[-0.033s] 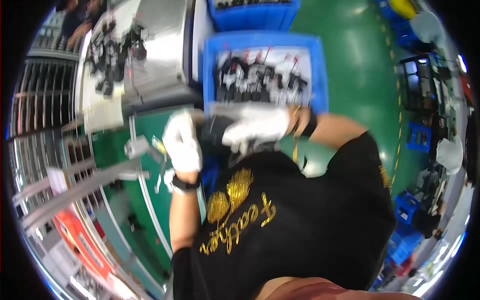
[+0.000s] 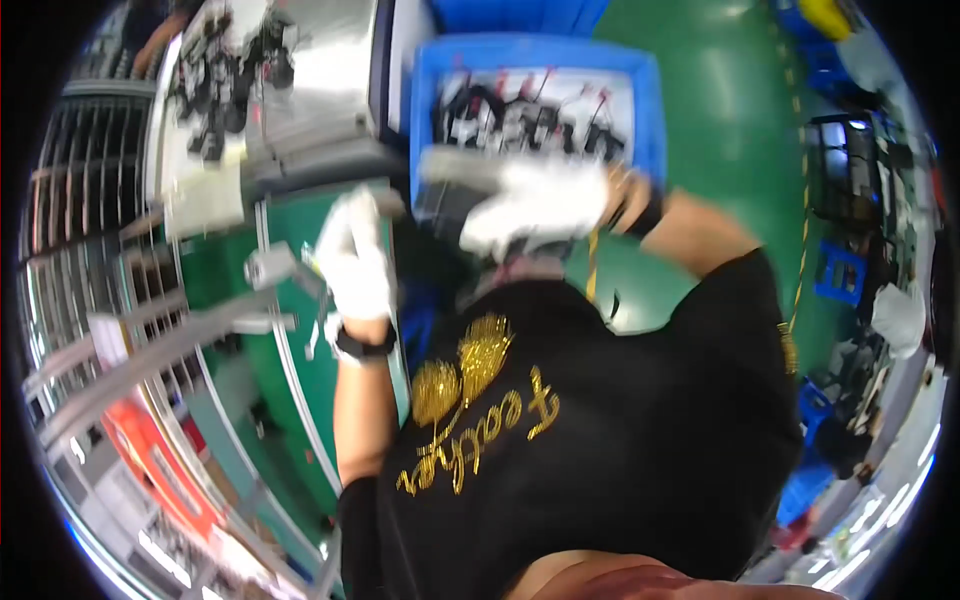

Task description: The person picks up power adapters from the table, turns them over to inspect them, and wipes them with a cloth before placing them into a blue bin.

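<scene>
My right hand [image 2: 545,205], in a white glove with the fingertips toward the left, is closed on a dark, block-shaped thing [image 2: 447,204]. Motion blurs both, so its exact kind is unclear. It sits at the near edge of a blue crate [image 2: 655,120] that holds several dark and light parts with cables [image 2: 535,125]. To the left, apart from that dark thing, is my left hand [image 2: 355,260], also in a white glove. Its fingers point away from me, loosely bent and slightly apart, and nothing shows in them. A black band [image 2: 366,345] circles my left wrist.
Dark cabled parts [image 2: 225,85] lie on a pale metal-edged worktop [image 2: 320,70] at the far left. Another blue crate [image 2: 515,15] stands behind the first. Metal rails [image 2: 150,345] and a slotted rack [image 2: 85,185] fill the left side. Green floor [image 2: 715,130] stretches to the right.
My right hand and the dark thing have moved slightly right and away from me. My left hand has shifted a little left and away, widening the gap between them.
</scene>
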Tool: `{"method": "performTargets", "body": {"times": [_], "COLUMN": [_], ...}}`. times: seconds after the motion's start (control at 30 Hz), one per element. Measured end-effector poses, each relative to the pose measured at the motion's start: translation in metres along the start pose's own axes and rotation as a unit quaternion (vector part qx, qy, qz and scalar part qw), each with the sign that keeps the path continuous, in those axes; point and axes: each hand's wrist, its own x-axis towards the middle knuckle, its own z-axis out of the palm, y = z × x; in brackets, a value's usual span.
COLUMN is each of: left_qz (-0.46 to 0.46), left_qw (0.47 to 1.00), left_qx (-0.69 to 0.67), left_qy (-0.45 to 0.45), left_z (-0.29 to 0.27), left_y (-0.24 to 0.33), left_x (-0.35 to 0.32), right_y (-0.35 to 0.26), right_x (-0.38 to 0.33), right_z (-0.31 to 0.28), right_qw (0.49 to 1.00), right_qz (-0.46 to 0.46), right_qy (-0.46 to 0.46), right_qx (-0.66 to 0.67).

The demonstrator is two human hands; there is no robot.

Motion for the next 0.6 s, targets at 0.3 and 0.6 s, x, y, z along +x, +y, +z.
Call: {"method": "performTargets", "body": {"times": [0.3,0.6], "left_qz": [-0.31,-0.46], "left_qw": [0.95,0.883], "left_qx": [0.011,0.09], "left_qy": [-0.031,-0.029], "left_z": [-0.052,-0.068], "left_y": [-0.08,-0.07], "left_x": [-0.098,-0.19], "right_y": [-0.037,0.186], "right_x": [0.011,0.014], "right_z": [-0.132,-0.224], "right_qw": [0.783,0.425], "right_qz": [-0.088,0.024], "right_qy": [0.016,-0.217], "right_qx": [-0.616,-0.879]}}
